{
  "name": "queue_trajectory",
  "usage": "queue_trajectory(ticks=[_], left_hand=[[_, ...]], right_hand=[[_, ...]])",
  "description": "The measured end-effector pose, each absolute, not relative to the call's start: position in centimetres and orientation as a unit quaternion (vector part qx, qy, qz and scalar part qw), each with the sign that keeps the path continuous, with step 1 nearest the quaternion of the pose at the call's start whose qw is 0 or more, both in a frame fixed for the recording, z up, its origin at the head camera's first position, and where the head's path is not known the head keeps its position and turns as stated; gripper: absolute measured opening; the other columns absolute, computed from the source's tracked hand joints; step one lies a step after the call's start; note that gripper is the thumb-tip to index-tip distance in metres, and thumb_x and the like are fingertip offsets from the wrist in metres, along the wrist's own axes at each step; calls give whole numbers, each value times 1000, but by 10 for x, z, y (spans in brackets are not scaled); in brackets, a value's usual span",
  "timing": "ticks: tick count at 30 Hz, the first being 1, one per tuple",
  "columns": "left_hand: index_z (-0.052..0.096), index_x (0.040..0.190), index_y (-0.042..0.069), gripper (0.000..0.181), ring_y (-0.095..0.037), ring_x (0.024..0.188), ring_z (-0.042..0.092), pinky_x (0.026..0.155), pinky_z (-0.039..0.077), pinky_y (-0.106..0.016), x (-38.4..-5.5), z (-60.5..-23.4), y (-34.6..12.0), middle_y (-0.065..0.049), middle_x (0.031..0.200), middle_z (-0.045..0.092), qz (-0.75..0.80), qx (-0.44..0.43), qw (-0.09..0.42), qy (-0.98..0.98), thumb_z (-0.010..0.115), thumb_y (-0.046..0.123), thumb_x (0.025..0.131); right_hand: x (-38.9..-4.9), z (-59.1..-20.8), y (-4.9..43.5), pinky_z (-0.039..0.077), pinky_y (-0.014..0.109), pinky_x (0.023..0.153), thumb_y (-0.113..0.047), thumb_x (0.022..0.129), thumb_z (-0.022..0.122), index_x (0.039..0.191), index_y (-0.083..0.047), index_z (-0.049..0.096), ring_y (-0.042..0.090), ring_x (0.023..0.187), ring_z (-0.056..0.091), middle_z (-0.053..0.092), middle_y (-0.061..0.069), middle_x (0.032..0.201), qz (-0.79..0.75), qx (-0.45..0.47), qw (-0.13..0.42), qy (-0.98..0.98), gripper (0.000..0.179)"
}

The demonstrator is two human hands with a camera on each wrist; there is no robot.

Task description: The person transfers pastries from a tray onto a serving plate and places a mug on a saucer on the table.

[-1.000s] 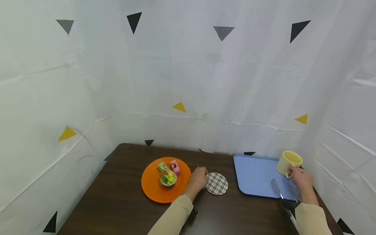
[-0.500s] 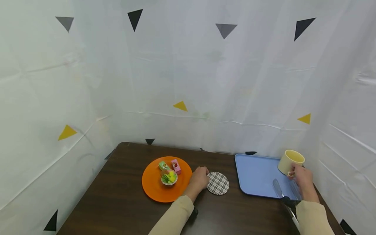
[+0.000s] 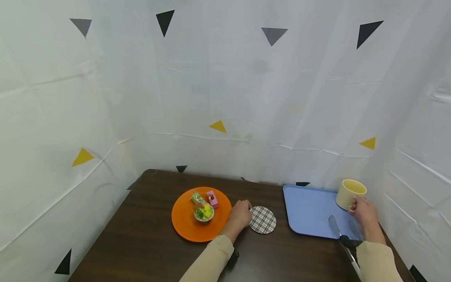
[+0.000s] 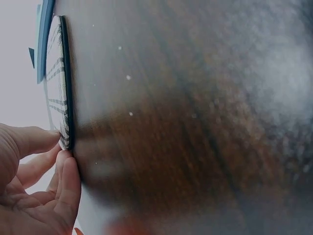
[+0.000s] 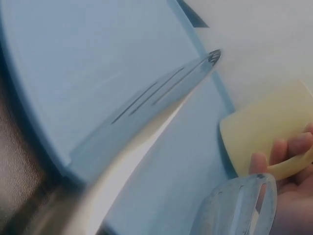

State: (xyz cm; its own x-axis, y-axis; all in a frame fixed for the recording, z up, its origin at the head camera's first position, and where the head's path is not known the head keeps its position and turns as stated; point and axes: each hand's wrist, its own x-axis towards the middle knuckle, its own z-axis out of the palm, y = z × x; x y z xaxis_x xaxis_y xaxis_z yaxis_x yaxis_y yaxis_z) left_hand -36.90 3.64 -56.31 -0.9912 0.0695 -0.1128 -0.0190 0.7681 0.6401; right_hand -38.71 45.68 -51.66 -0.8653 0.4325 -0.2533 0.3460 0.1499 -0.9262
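Note:
My left hand pinches the near-left edge of a round checked coaster between thumb and fingers. In the left wrist view, the thumb lies on top of the coaster, with the fingertips at its rim. At the far right, my right hand grips the handle of a yellow mug, the fingers curled through it in the right wrist view. The mug stands upright at the right end of a blue tray. Slotted metal tongs reach over the tray's near right part, beneath the right wrist.
An orange plate left of the coaster bears a small bowl of toy food, a green toy cake and a pink toy cake. White curtains with triangles rise behind and beside the dark wooden table.
The head view has shifted slightly. Both hands keep their grip on the coaster and the mug, with hardly any movement over the table.

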Motion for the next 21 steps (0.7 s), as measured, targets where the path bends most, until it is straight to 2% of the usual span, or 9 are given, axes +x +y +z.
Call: queue_trajectory(ticks=[5, 9, 13, 21], left_hand=[[68, 112, 9, 18, -25, 93, 58, 86, 52, -43, -368, -562, 37, -9, 106, 60, 348, 7, 64, 935, 65, 9, 94], [68, 113, 9, 19, -26, 95, 59, 87, 52, -44, -368, -561, 36, -9, 107, 61, 351, 10, 60, 934, 64, 9, 95], [68, 113, 9, 18, -26, 97, 59, 87, 52, -44, -366, -561, 36, -9, 108, 61, 350, 11, 54, 935, 63, 10, 95], [68, 113, 8, 18, -26, 95, 59, 87, 52, -43, -365, -563, 37, -9, 106, 61, 353, 11, 47, 934, 64, 10, 95]], right_hand=[[-387, -513, 453, 51, 26, 71, -38, 107, 31, 96, -4, 50, 12, 82, 49, 50, -5, 81, 585, -260, 47, -766, 40], [-388, -510, 450, 49, 27, 72, -41, 106, 28, 94, -5, 48, 13, 83, 48, 49, -2, 87, 564, -264, 62, -780, 43], [-388, -504, 447, 48, 28, 73, -43, 106, 26, 97, -5, 45, 15, 86, 47, 46, -1, 90, 573, -270, 65, -771, 43], [-380, -493, 439, 51, 19, 64, -39, 107, 33, 98, -7, 44, 11, 83, 46, 44, -4, 85, 655, -260, 93, -703, 36]])
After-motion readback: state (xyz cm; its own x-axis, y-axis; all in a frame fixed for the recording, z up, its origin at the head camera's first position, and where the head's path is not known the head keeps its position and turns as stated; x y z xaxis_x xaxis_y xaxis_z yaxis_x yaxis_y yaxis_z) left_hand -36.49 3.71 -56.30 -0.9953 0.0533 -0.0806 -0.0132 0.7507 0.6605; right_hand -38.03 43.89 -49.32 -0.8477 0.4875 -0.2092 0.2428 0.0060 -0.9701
